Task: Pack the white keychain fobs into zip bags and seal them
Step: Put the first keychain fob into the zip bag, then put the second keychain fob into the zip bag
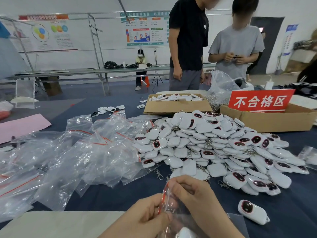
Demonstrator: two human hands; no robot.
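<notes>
- Head view: my left hand (149,219) and right hand (190,193) are close together at the near edge, both pinched on the red-striped top of one clear plastic zip bag (167,201).
- I see something white low inside that bag, at the near edge; I cannot tell for sure that it is a fob.
- Heaped white keychain fobs with dark oval windows (214,145) lie beyond my hands, on the dark blue table (111,194).
- One single white fob (252,211) lies apart, near right.
- Loose empty clear zip bags with red strips (77,152) spread over the left.
- Two brown cardboard boxes stand far: a shallow one with white fobs (176,106), and a right one (271,120) carrying a red sign with white characters (259,101).
</notes>
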